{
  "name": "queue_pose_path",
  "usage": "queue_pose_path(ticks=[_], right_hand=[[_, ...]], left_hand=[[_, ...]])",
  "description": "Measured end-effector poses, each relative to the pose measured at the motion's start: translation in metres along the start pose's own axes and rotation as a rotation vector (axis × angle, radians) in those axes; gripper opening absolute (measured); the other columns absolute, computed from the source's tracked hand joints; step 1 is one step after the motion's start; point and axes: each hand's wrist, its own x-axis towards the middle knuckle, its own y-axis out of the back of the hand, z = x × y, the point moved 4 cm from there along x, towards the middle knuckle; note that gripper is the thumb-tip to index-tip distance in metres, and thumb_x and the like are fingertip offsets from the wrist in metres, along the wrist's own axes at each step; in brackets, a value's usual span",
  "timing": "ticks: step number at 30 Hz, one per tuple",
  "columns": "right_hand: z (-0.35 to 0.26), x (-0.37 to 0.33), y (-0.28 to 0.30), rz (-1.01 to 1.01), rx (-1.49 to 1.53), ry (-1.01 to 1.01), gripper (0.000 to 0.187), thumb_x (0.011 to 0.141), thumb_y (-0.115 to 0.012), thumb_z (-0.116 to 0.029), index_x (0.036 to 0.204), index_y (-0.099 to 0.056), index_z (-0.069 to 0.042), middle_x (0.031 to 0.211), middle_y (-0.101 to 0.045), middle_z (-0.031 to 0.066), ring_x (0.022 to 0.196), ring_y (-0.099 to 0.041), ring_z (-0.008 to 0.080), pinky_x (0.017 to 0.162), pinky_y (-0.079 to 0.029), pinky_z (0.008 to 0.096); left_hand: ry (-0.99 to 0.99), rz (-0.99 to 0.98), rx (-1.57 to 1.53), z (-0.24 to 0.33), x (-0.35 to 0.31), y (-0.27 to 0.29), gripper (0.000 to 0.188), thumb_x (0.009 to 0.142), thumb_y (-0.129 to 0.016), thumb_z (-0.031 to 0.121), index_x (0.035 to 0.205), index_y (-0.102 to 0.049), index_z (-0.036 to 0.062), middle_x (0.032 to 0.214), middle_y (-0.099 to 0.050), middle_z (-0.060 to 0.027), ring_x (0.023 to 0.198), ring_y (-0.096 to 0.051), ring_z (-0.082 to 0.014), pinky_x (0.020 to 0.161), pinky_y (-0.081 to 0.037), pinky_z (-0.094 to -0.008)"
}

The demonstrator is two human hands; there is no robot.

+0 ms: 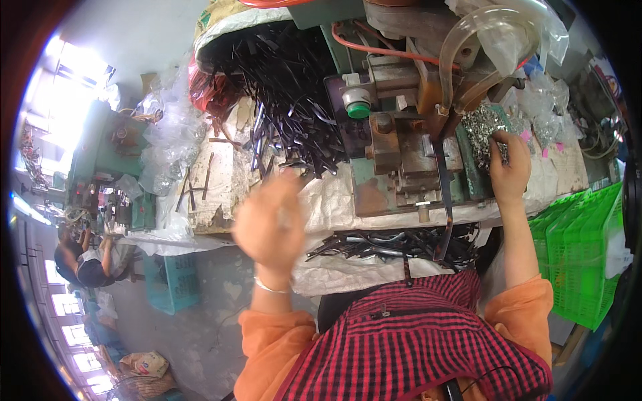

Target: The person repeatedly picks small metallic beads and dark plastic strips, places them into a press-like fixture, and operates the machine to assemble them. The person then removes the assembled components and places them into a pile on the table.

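Note:
My right hand (509, 164) reaches into a heap of small shiny metal pieces (483, 130), its thumb and fingers closed at the heap's edge. Whatever they pinch is too small to make out. My left hand (271, 220) is smeared by motion in front of the bench, so its fingers cannot be read. Nearest to it lies a big pile of dark, slender strips (287, 100), shaped like eyeglass temples. One such dark strip (444, 194) stands in the bench machine (401, 144), its bent end hanging over the front edge toward me.
More dark strips (381, 244) lie on white cloth below the bench edge. Green plastic crates (578, 240) stand at the right, and a teal crate (172, 284) sits on the floor at left. Clear hoses (461, 47) loop above the machine. Another person (93, 264) works far left.

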Motion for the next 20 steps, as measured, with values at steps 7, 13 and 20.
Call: queue_pose_path(ticks=[7, 13, 20], right_hand=[[-0.014, 0.013, -0.021, -0.003, 0.058, 0.005, 0.018, 0.088, -0.070, 0.000, 0.106, -0.073, -0.004, 0.096, -0.072, 0.0124, 0.089, -0.068, 0.0321, 0.081, -0.053, 0.0393], [0.005, -0.004, -0.010, -0.025, -0.039, -0.082, 0.016, 0.090, -0.070, -0.001, 0.105, -0.074, -0.004, 0.101, -0.073, 0.0119, 0.093, -0.069, 0.0292, 0.084, -0.054, 0.0371], [0.020, -0.047, 0.034, -0.023, 0.098, -0.335, 0.020, 0.096, -0.067, -0.002, 0.113, -0.077, -0.007, 0.110, -0.074, 0.0129, 0.100, -0.070, 0.0273, 0.093, -0.053, 0.0402]], left_hand=[[0.423, -0.631, 0.472, -0.153, -0.046, -0.069, 0.016, 0.087, -0.070, 0.015, 0.093, -0.075, 0.0019, 0.100, -0.069, -0.0165, 0.095, -0.068, -0.0337, 0.082, -0.056, -0.0432], [0.666, -0.704, 0.548, -0.179, -0.067, -0.105, 0.022, 0.078, -0.073, 0.019, 0.089, -0.074, -0.0001, 0.102, -0.073, -0.0222, 0.096, -0.071, -0.0393, 0.085, -0.057, -0.0473], [0.764, -0.627, 0.161, -0.173, -0.060, -0.039, 0.027, 0.081, -0.071, 0.019, 0.104, -0.075, 0.0067, 0.100, -0.076, -0.0201, 0.092, -0.073, -0.0402, 0.090, -0.057, -0.0472]])
